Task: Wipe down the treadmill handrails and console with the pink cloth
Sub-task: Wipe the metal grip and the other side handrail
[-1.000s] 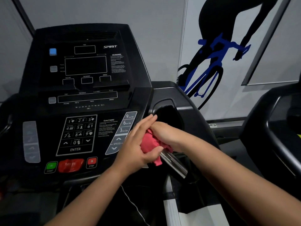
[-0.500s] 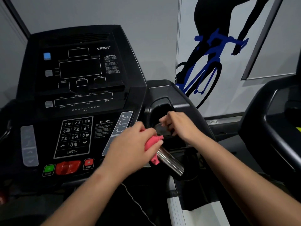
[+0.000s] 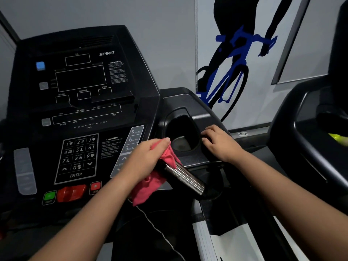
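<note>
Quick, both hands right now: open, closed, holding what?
Left hand: grips the crumpled pink cloth.
Right hand: open, holding nothing, fingers at the black plastic cup-holder rim.

cloth [image 3: 147,188]: soft pink fabric, matt, creased
handgrip [image 3: 185,178]: bare metal tube, smooth, glossy, with bright reflections
console [image 3: 130,59]: black plastic, smooth, faint sheen
cup holder [image 3: 195,160]: black plastic, grainy matt rim, dull inside

Console [image 3: 81,110] sits left of centre, with the keypad [image 3: 78,159] on its lower half. The cup holder [image 3: 181,132] is just to its right, and the handgrip bar [image 3: 186,178] juts out in front of that. The cloth [image 3: 148,187] is on the bar's far end, under the left hand [image 3: 145,161]. The right hand [image 3: 219,144] rests on the cup holder's right rim. There's a cyclist wall graphic [image 3: 231,72] behind and another machine [image 3: 310,147] far right.
</note>
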Demonstrator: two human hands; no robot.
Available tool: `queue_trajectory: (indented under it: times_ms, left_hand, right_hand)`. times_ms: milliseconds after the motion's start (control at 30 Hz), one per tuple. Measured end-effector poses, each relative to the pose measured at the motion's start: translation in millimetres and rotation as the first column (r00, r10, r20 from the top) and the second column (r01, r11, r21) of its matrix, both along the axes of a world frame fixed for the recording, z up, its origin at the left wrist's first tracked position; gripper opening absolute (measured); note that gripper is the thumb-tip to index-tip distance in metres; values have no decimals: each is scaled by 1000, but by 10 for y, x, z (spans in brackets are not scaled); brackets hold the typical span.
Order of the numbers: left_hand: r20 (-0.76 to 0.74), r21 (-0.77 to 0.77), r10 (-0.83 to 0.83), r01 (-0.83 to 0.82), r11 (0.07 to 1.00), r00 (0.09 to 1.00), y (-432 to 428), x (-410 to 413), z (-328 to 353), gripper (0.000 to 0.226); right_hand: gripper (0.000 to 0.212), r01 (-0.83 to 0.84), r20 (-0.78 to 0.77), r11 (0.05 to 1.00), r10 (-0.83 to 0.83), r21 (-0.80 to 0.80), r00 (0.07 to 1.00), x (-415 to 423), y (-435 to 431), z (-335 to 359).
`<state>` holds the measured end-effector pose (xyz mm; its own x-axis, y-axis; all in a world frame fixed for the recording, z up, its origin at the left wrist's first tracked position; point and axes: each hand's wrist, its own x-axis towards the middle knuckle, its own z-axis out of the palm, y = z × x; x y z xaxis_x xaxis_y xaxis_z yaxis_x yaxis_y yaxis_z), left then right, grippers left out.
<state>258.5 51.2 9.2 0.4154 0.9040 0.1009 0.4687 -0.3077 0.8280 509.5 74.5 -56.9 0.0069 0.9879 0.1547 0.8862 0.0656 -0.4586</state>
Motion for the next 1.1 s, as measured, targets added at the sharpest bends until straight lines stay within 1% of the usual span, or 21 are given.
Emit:
queue_trajectory:
  times_ms: [67, 100, 133, 167, 200, 233, 267, 300, 367, 467, 533, 567, 633, 667, 767, 833, 900, 967, 1000, 1067, 1100]
  left_hand:
    - [-15, 92, 32, -31, 995, 999, -99, -38, -39, 51]
    - [-39, 158, 61, -54, 986, 997, -150, -60, -54, 43]
    - [-69, 226, 82, -65, 972, 994, -194, -84, -64, 36]
    - [-96, 276, 91, -62, 959, 991, -245, -103, -73, 29]
    - [-117, 300, 90, -51, 952, 989, -292, -123, -89, 29]
    - [-139, 317, 81, -33, 948, 987, -333, -148, -121, 33]
    - [-164, 343, 75, -14, 939, 984, -382, -166, -152, 36]
    - [-193, 401, 76, 8, 916, 978, -416, -185, -186, 38]
    - [-268, 542, 85, 77, 837, 960, -432, -224, -235, 37]
    - [-407, 620, 52, 234, 749, 912, -339, -251, -132, 37]
    - [-528, 584, 25, 341, 737, 849, -272, -210, 49, 41]
    - [-601, 527, 10, 386, 757, 800, -241, -161, 162, 45]
    - [-721, 345, -52, 423, 838, 691, -143, -30, 326, 42]
    - [-749, 255, -88, 408, 877, 657, -99, 43, 388, 38]
    - [-756, 87, -140, 310, 947, 639, 43, 225, 477, 35]
    - [-768, 16, -168, 280, 960, 618, 106, 313, 478, 37]
    - [-781, -24, -188, 273, 962, 596, 170, 368, 454, 41]
    - [-753, -74, -226, 263, 962, 617, 239, 383, 408, 44]
    - [-723, -103, -247, 253, 962, 645, 251, 379, 389, 43]
    - [-609, -149, -267, 223, 963, 747, 247, 314, 325, 39]
    - [-510, -156, -261, 210, 965, 820, 226, 262, 290, 39]
  right_hand:
    - [50, 123, 69, 992, -124, 23, 990, 98, -14, -41]
    - [55, 190, 86, 982, -189, 2, 978, 140, -26, -66]
    - [60, 239, 67, 970, -236, -43, 969, 170, -40, -100]
    - [63, 266, 6, 958, -267, -103, 964, 179, -63, -130]
    - [64, 273, -82, 949, -288, -160, 954, 179, -79, -163]
    - [66, 266, -150, 944, -297, -192, 943, 172, -90, -181]
    - [66, 258, -175, 945, -293, -200, 940, 163, -96, -191]
    - [66, 257, -165, 946, -290, -196, 943, 149, -98, -185]
    - [66, 269, -135, 943, -297, -194, 945, 119, -107, -152]
    - [65, 279, -107, 938, -305, -206, 946, 83, -115, -119]
    - [65, 286, -94, 934, -311, -212, 946, 59, -125, -98]
    - [64, 289, -94, 934, -313, -208, 945, 50, -127, -84]
    - [64, 298, -98, 934, -321, -195, 942, 42, -131, -90]
    - [64, 304, -105, 933, -327, -190, 939, 39, -133, -102]
    - [64, 317, -123, 934, -339, -167, 933, 37, -134, -136]
    - [66, 323, -147, 930, -349, -174, 926, 60, -111, -141]
    - [68, 330, -165, 920, -366, -211, 916, 80, -80, -137]
    - [71, 330, -190, 908, -383, -259, 904, 92, -30, -135]
    - [72, 339, -207, 896, -404, -287, 891, 102, -3, -138]
    - [73, 376, -221, 867, -457, -326, 862, 120, 44, -146]
    - [73, 395, -223, 856, -479, -333, 849, 123, 65, -152]
